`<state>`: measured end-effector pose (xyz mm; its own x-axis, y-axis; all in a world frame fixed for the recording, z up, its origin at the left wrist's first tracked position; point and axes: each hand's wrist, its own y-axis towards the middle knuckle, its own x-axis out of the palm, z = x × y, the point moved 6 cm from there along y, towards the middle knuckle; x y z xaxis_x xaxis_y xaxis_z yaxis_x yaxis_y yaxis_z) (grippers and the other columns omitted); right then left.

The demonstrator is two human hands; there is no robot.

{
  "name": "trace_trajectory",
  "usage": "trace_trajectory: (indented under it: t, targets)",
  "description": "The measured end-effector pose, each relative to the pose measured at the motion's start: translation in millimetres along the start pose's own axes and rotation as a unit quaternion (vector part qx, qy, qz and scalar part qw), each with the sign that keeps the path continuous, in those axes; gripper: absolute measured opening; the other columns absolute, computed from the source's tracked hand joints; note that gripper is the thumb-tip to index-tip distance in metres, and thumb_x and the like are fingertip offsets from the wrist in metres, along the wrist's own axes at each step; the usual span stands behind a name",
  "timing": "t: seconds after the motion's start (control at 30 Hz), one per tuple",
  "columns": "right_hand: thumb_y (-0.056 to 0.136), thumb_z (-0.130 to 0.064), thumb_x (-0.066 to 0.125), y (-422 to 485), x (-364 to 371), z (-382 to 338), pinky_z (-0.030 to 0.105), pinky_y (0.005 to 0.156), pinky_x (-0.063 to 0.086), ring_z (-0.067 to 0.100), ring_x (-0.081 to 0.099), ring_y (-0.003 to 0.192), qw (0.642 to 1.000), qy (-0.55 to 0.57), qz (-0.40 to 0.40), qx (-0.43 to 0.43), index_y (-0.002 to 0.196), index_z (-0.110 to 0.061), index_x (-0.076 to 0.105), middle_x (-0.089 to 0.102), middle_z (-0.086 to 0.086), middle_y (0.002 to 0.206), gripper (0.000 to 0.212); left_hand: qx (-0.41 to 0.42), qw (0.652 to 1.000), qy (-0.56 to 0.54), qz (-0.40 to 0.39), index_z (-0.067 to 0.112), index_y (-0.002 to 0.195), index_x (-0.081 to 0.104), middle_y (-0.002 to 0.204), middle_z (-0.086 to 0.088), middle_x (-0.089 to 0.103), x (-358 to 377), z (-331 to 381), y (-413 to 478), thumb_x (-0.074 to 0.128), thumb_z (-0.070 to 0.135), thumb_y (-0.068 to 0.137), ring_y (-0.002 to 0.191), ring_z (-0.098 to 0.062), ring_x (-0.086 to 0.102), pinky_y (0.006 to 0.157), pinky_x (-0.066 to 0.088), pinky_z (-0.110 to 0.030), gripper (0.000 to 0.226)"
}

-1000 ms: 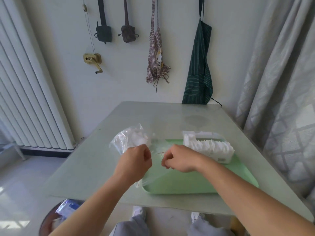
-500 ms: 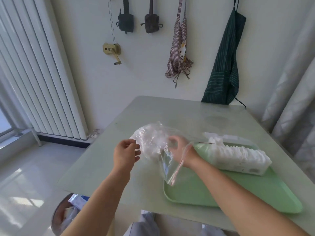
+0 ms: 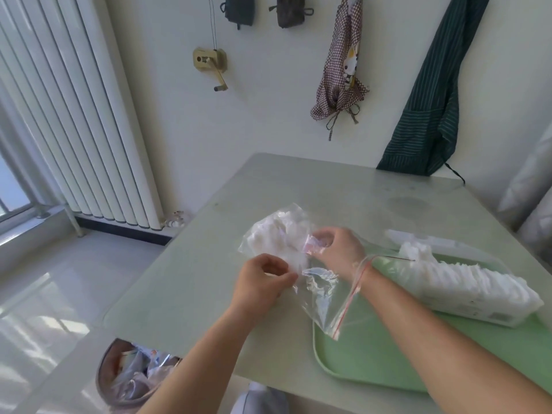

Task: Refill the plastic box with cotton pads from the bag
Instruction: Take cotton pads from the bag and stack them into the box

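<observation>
A clear zip bag (image 3: pixel 322 297) with a red seal strip lies across the table's middle, and white cotton pads (image 3: pixel 276 234) are bunched in its far end. My right hand (image 3: pixel 337 249) is inside the bag's open mouth, its fingers closed around pads deep in the bag. My left hand (image 3: pixel 263 277) pinches the bag's plastic from outside, just left of the opening. To the right, a clear plastic box (image 3: pixel 466 297) holding a row of upright white cotton pads lies on a green tray (image 3: pixel 373 366).
The pale green table (image 3: pixel 194 279) ends close to my body. A round bin (image 3: pixel 131 375) with plastic waste stands on the floor below its near left edge. Aprons (image 3: pixel 427 100) hang on the wall behind, a white radiator (image 3: pixel 74 115) at left.
The view has turned left. My right hand went from the bag's mouth into the bag and reached the pads. My left hand let go briefly, then pinched the bag again.
</observation>
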<state>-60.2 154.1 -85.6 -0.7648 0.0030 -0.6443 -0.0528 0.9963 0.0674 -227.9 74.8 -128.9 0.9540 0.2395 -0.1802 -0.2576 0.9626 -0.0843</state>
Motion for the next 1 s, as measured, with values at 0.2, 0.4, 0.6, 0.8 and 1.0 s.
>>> trace_trajectory:
  t: [0.2, 0.4, 0.6, 0.8, 1.0]
  targets:
    - [0.080, -0.026, 0.081, -1, 10, -2, 0.024, 0.083, 0.048, 0.017, 0.066, 0.092, 0.998, 0.005, -0.056, 0.002, 0.113, -0.012, 0.070, 0.068, -0.001, 0.096, 0.037, 0.026, 0.998, 0.035, -0.038, 0.016, 0.076, 0.067, 0.077, -0.001, 0.074, 1, -4, 2, 0.082, 0.006, 0.067, 0.065, -0.011, 0.066, 0.070, 0.057, -0.034, 0.021]
    - [0.081, -0.011, 0.079, -1, 6, 3, 0.021, 0.063, 0.054, 0.015, 0.065, 0.066, 0.993, 0.109, -0.047, 0.003, 0.093, -0.007, 0.069, 0.067, 0.000, 0.078, 0.016, 0.028, 0.999, 0.009, -0.045, 0.016, 0.079, 0.067, 0.077, -0.002, 0.070, 0, -3, 3, 0.085, 0.011, 0.065, 0.060, -0.011, 0.061, 0.058, 0.051, -0.026, 0.023]
    - [0.071, -0.003, 0.081, -11, -1, 14, 0.058, 0.068, 0.057, 0.031, 0.060, 0.066, 0.944, 0.308, -0.079, 0.085, 0.073, -0.005, 0.061, 0.060, 0.012, 0.065, 0.019, -0.005, 0.999, -0.021, -0.033, 0.017, 0.091, 0.071, 0.082, 0.000, 0.070, 2, -1, 1, 0.086, 0.019, 0.069, 0.060, -0.008, 0.061, 0.058, 0.048, -0.022, 0.026]
    - [0.097, 0.004, 0.048, -31, -9, 13, 0.028, 0.039, 0.054, 0.023, 0.066, 0.043, 0.876, 0.431, -0.136, 0.166, 0.079, 0.004, 0.058, 0.062, 0.020, 0.071, 0.020, -0.020, 0.999, -0.029, -0.041, 0.017, 0.099, 0.072, 0.078, 0.007, 0.068, 2, 2, -1, 0.081, 0.023, 0.076, 0.054, -0.005, 0.055, 0.055, 0.048, -0.018, 0.025]
    - [0.096, 0.011, 0.038, -57, -15, 17, 0.034, 0.060, 0.061, 0.029, 0.070, 0.071, 0.817, 0.512, -0.195, 0.177, 0.112, 0.011, 0.061, 0.069, 0.018, 0.092, 0.028, -0.021, 0.996, -0.014, -0.086, 0.018, 0.088, 0.070, 0.079, -0.006, 0.049, 7, 12, -8, 0.073, 0.022, 0.086, 0.071, -0.018, 0.043, 0.058, 0.042, -0.021, 0.006]
